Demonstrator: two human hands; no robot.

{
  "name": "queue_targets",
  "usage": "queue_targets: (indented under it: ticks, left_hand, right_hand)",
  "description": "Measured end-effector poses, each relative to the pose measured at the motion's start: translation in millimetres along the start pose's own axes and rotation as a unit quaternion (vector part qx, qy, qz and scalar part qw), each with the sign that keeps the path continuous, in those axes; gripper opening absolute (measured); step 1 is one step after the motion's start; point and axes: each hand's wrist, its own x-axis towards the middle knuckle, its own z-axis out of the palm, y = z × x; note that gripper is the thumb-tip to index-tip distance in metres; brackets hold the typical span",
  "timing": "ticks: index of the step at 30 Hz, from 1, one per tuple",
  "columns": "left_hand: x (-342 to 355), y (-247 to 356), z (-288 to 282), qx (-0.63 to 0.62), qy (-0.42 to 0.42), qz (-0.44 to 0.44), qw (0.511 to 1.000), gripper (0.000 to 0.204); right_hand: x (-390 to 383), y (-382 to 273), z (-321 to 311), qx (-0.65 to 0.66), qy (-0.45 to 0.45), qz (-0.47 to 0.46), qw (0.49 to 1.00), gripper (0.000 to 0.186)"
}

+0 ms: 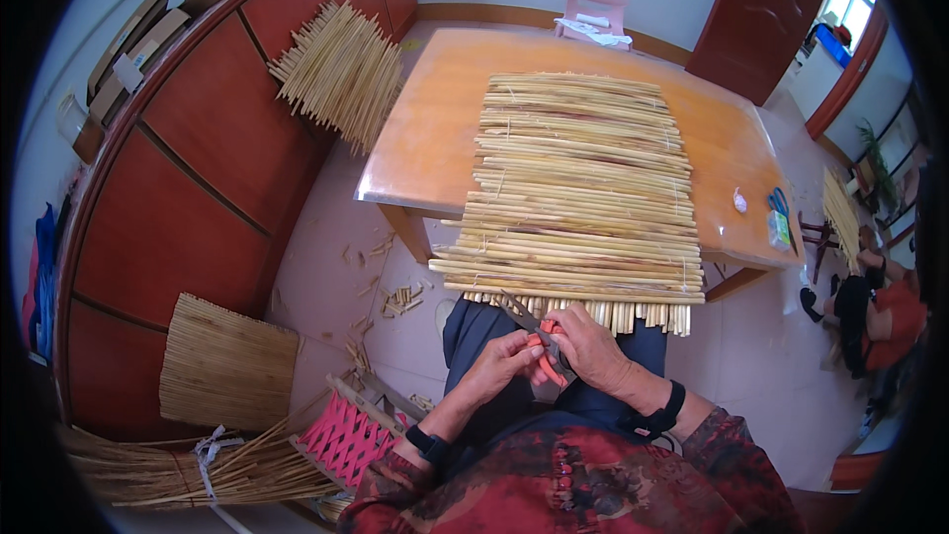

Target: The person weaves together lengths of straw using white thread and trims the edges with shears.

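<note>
Over my lap, my left hand (502,366) and my right hand (593,351) are close together, both closed on a pair of shears with orange handles (550,366). Their dark blades (516,309) point up and away, in front of the near edge of a mat of straw-coloured stalks (583,198). White cords tie the mat's stalks side by side. Below its near edge, a row of cut stalk ends (633,316) shows above my knees. My fingers cover part of the shears' handles.
The mat lies on an orange-brown table (425,129). Blue scissors (779,204), a small box (779,229) and a white ball of string (739,200) sit at its right. Bundled stalks (208,475) and a pink-webbed stool (346,435) stand left. Another person (890,316) sits far right.
</note>
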Motion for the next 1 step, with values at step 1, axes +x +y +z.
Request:
queue_targets:
  ticks: [1]
  left_hand:
    - [0.6,2.1,0.0,0.002,0.004,-0.007,1.0,0.022]
  right_hand:
    - [1.6,-0.6,-0.5,0.005,0.0,0.003,1.0,0.022]
